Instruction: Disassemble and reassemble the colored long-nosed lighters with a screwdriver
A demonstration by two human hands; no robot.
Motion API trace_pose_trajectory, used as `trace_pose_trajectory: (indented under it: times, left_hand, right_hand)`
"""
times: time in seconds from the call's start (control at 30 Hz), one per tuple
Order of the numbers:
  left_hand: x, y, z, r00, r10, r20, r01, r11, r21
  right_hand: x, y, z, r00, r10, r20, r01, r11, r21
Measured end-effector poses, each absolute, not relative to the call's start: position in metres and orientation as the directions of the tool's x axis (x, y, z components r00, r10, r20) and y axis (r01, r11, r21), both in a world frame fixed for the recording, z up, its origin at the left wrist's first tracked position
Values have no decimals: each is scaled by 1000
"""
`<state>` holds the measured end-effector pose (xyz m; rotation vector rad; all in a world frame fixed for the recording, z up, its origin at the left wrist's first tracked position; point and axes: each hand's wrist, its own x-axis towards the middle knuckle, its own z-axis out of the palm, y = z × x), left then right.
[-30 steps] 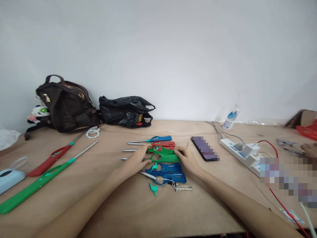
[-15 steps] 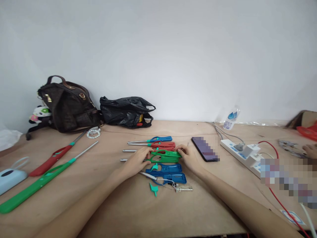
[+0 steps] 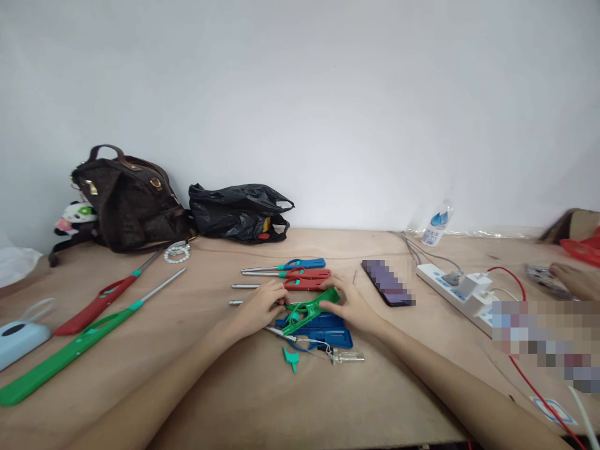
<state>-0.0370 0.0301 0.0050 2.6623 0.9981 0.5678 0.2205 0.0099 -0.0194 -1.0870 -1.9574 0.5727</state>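
Green shell [image 3: 307,312] is pinched by right hand [image 3: 352,305]; left hand [image 3: 263,306] is curled, hold unclear; blue shell [image 3: 336,338] could be jostled by a slip.

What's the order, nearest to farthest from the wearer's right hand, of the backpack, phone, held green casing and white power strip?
From the right hand, head view:
1. Green casing: in its grip
2. Phone: just right
3. Power strip: farther right
4. Backpack: far left, at the back

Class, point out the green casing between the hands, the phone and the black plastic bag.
Green casing [image 3: 314,309], head view: middle of body.
Phone [image 3: 387,283], head view: screen.
Black plastic bag [image 3: 232,214], head view: front side.
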Motion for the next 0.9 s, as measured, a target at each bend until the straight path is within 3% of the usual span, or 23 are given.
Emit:
trace_pose_trajectory:
  times: [0.1,0.17,0.53,0.73,0.9]
  left_hand:
    - [-37,29,6,703,655,278,560,-750,353]
    - [-37,28,7,706,650,283,552,-754,355]
    - [-38,31,0,622,723,300,576,-682,450]
    - [-39,34,-4,615,738,279,587,-664,463]
    - [-37,33,-2,608,751,259,609,-650,454]
  right_hand:
    - [219,4,-15,-475,779,409,578,627,-523]
    - [218,2,-13,-516,757,401,590,653,-474]
    - [224,9,-18,-301,832,465,613,543,-574]
    - [225,13,-26,-192,861,472,789,421,-447]
    - [221,8,-23,-260,815,518,773,497,-395]
